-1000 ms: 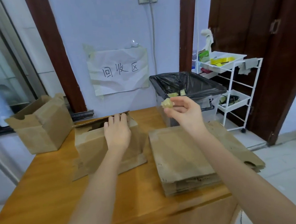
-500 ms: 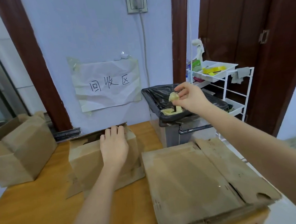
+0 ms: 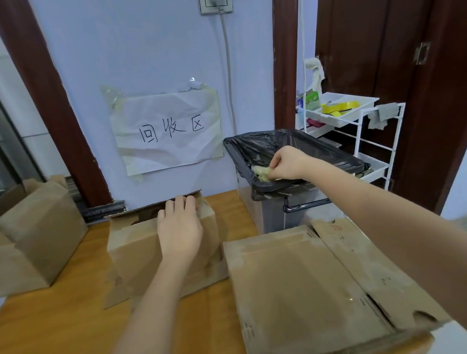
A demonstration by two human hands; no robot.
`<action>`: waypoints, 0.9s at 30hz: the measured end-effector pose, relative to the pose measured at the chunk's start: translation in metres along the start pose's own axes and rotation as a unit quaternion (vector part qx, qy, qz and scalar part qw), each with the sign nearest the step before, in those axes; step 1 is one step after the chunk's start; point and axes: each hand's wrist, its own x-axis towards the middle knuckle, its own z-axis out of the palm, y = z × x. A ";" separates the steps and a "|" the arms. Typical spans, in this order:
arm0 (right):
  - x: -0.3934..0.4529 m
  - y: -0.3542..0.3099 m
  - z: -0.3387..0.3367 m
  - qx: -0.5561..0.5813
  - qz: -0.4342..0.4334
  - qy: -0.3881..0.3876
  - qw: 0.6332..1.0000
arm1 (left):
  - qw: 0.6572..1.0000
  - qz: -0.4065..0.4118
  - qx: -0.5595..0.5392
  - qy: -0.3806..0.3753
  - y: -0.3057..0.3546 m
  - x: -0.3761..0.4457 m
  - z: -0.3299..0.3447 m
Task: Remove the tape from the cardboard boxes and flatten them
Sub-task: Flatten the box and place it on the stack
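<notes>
Now the right hand (image 3: pixel 288 163) reaches over the bin (image 3: pixel 335 155), which stands just beside the desk (image 3: pixel 56 336) and has a black bag in it. Its fingers are curled and pinch a crumpled wad of tape (image 3: pixel 261 171) above the open bin. The left hand (image 3: pixel 180 230) lies flat on the top of the middle box (image 3: pixel 137 251), fingers straight and close together, their tips at the far edge. This box stands on the desk with one flap open at the back. A stack of flat boxes (image 3: pixel 300 290) lies to its right, near the desk edge. Another box (image 3: pixel 30 239) stands at the left, well apart
</notes>
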 end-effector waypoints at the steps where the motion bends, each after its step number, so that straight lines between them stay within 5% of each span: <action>1: -0.001 -0.001 -0.001 -0.007 0.004 -0.016 1.000 | 1.000 -0.001 -0.004 -0.003 0.000 0.000 0.000; 4: -0.002 0.000 -0.002 0.008 0.014 -0.057 0.998 | 1.000 -0.001 -0.014 -0.021 -0.001 0.000 -0.001; 11: -0.010 -0.005 -0.004 -0.016 -0.018 0.067 0.997 | 0.998 -0.013 -0.016 -0.058 0.001 -0.001 -0.006; 20: -0.029 -0.025 -0.005 0.012 0.008 0.105 0.994 | 0.993 0.000 -0.035 -0.111 0.006 -0.006 -0.028; 27: -0.051 -0.055 -0.013 0.000 -0.064 0.080 0.995 | 0.989 -0.006 -0.032 -0.142 -0.008 -0.014 -0.050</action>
